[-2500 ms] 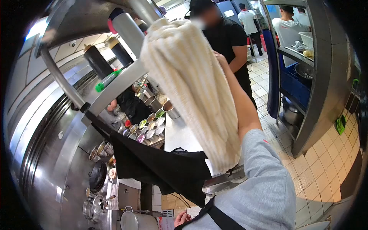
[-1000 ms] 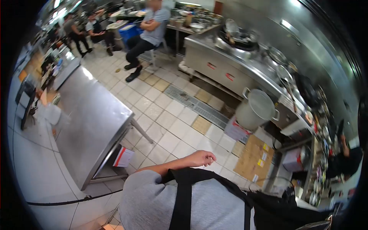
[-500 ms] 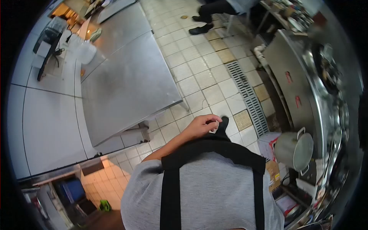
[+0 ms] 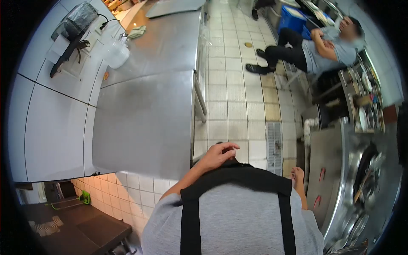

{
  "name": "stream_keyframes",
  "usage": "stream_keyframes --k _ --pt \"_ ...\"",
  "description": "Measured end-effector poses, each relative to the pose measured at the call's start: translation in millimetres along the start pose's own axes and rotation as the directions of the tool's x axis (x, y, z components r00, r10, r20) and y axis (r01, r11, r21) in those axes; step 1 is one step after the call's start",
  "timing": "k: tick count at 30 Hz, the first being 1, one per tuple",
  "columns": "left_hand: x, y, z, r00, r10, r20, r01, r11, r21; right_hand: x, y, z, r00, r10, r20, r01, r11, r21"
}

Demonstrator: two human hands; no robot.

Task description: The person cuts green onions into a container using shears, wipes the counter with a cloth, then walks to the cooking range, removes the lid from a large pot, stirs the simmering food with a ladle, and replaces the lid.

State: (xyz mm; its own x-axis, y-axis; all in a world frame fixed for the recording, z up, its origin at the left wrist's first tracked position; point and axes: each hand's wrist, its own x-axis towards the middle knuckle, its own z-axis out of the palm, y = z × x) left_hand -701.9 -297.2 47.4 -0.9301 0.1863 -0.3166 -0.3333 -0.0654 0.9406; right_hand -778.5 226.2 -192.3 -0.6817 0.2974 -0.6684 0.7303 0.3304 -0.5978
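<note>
Head view shows the wide, dull-grey steel table [image 4: 144, 127], faintly scuffed and crossed by a seam [image 4: 144, 76], beside the bare left hand [image 4: 217, 156], its grip released, fingers loosely bent. The bare right hand [image 4: 298, 175], near the red-marked steel cabinet [image 4: 325, 159], has a grip too small to read.

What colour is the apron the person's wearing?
The apron is black, clearest in the head view.

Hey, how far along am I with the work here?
Done: no finished step clearly shows; a pale crumpled cloth lies on the long steel table.
In hand: neither your bare left hand nor your bare right hand visibly holds anything.
Left: I can't tell how much, but round metal pans sit on the steel range, with neither hand on them.
</note>
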Motion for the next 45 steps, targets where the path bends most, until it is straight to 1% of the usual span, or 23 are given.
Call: stream_keyframes --k 3,4,7,8,10,13,14,16,20,22,24,26,28,30,31,32,34,36,38,40,42,43,45 --pt "44.5 4.7 -47.6 0.985 -0.017 -0.17 0.015 1.0 -0.015 65.9 -136.7 71.5 0.978 -0.17 0.123 0.178 0.983 -0.054" --pt "58.8 11.5 -64.7 0.975 -0.024 -0.22 0.02 1.0 -0.021 79.0 -168.9 96.9 0.964 -0.209 0.163 0.223 0.972 -0.072" --pt "103.7 41.3 -112.9 0.947 -0.031 -0.32 0.014 0.998 -0.057 107.6 -244.0 164.4 0.881 -0.254 0.4 0.332 0.933 -0.137" --pt "121.4 52.6 -130.6 0.936 -0.021 -0.351 0.0 0.998 -0.059 114.3 -266.0 181.2 0.874 -0.192 0.446 0.299 0.937 -0.182" --pt "157.3 73.0 -162.2 0.941 0.041 -0.336 -0.051 0.999 -0.02 120.3 -287.8 200.6 0.853 -0.054 0.519 0.23 0.932 -0.28" --pt "212.4 118.4 -197.6 0.943 0.084 -0.322 -0.078 0.996 0.032 162.8 -288.0 205.6 0.774 -0.308 0.553 0.542 0.774 -0.327" --pt "231.9 128.0 -210.4 0.949 0.083 -0.306 -0.074 0.996 0.042 176.4 -295.8 209.1 0.779 -0.299 0.551 0.54 0.767 -0.348" --pt "275.5 143.7 -238.0 0.959 0.089 -0.268 -0.075 0.995 0.059 203.3 -319.5 217.5 0.837 -0.195 0.511 0.448 0.781 -0.436" --pt "384.9 156.3 -320.2 0.923 0.153 -0.352 -0.158 0.987 0.015 263.7 -376.9 235.1 0.897 0.005 0.442 0.259 0.804 -0.535" --pt "444.6 162.8 -380.4 0.857 0.187 -0.481 -0.231 0.972 -0.034 296.1 -417.9 247.0 0.906 0.038 0.421 0.224 0.801 -0.555" --pt "495.4 177.8 -444.3 0.73 0.128 -0.672 -0.249 0.965 -0.087 331.0 -463.3 256.7 0.915 0.029 0.403 0.224 0.793 -0.566" --pt "532.5 199.1 -503.9 0.565 -0.069 -0.822 -0.236 0.941 -0.241 359.5 -517.7 270.4 0.916 -0.008 0.402 0.259 0.777 -0.574" --pt "549.6 228.8 -552.2 0.478 -0.115 -0.871 -0.217 0.945 -0.244 390.0 -577.8 299.4 0.887 -0.125 0.445 0.388 0.724 -0.57" --pt "563.2 245.4 -598.0 0.414 -0.194 -0.889 -0.149 0.949 -0.277 419.3 -644.6 338.7 0.802 -0.296 0.519 0.572 0.63 -0.525" --pt "565.9 245.2 -614.6 0.377 -0.246 -0.893 -0.108 0.946 -0.306 426.3 -689.5 362.6 0.764 -0.344 0.547 0.624 0.612 -0.487" --pt "567.2 245.5 -629.3 0.377 -0.245 -0.894 -0.088 0.951 -0.297 406.6 -756.4 390.7 0.762 -0.242 0.6 0.547 0.736 -0.399" --pt "574.0 248.3 -653.4 0.38 -0.222 -0.898 -0.063 0.962 -0.265 368.9 -868.6 446.9 0.678 -0.341 0.651 0.65 0.692 -0.315" --pt "580.7 251.0 -665.1 0.369 -0.275 -0.888 -0.099 0.938 -0.331 351.0 -942.1 501.5 0.548 -0.412 0.728 0.674 0.733 -0.093" --pt "581.4 248.0 -667.1 0.417 -0.224 -0.881 -0.11 0.949 -0.294 314.0 -1008.7 544.0 0.473 -0.281 0.835 0.468 0.883 0.032" --pt "587.0 247.7 -662.3 0.458 -0.231 -0.858 -0.071 0.953 -0.294 285.9 -1056.1 581.3 0.318 -0.272 0.908 0.316 0.934 0.169" --pt "601.5 260.5 -649.9 0.452 -0.257 -0.854 -0.084 0.941 -0.328 273.7 -1088.4 612.9 0.31 -0.197 0.93 0.078 0.98 0.181" --pt "613.4 262.2 -647.2 0.474 -0.294 -0.83 -0.037 0.935 -0.352 274.5 -1105.9 623.7 0.3 -0.161 0.94 -0.038 0.983 0.181" --pt "647.5 275.7 -644.8 0.522 -0.326 -0.788 0.015 0.927 -0.374 294.4 -1131.3 643.3 0.41 -0.182 0.894 0.017 0.981 0.192"
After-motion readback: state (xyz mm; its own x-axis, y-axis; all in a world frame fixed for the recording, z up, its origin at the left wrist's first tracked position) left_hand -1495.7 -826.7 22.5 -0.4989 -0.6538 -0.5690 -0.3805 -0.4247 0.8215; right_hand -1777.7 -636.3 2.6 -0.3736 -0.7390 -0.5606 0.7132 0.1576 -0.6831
